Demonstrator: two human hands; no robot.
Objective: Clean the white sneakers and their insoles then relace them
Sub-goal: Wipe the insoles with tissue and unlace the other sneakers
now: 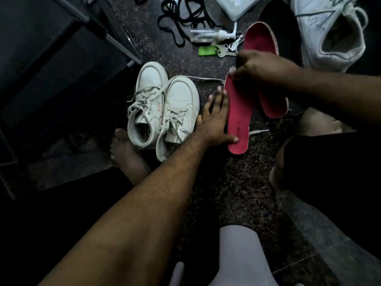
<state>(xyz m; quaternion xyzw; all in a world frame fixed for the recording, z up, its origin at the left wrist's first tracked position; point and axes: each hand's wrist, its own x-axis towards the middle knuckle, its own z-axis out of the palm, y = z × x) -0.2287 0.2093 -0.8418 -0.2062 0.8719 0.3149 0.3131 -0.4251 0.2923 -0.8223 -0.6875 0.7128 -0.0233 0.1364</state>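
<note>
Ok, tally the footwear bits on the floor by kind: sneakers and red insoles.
White sneakers: 3, a laced pair beside the left hand and one more at top right.
Red insoles: 2, one under both hands, the right hand at its toe, and one behind.
Total: 5

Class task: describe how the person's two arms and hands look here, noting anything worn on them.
Both forearms are bare, with no sleeves, watch, rings or gloves visible. The left hand and right hand have short, pale nails. Fine hair shows along the left forearm.
</note>
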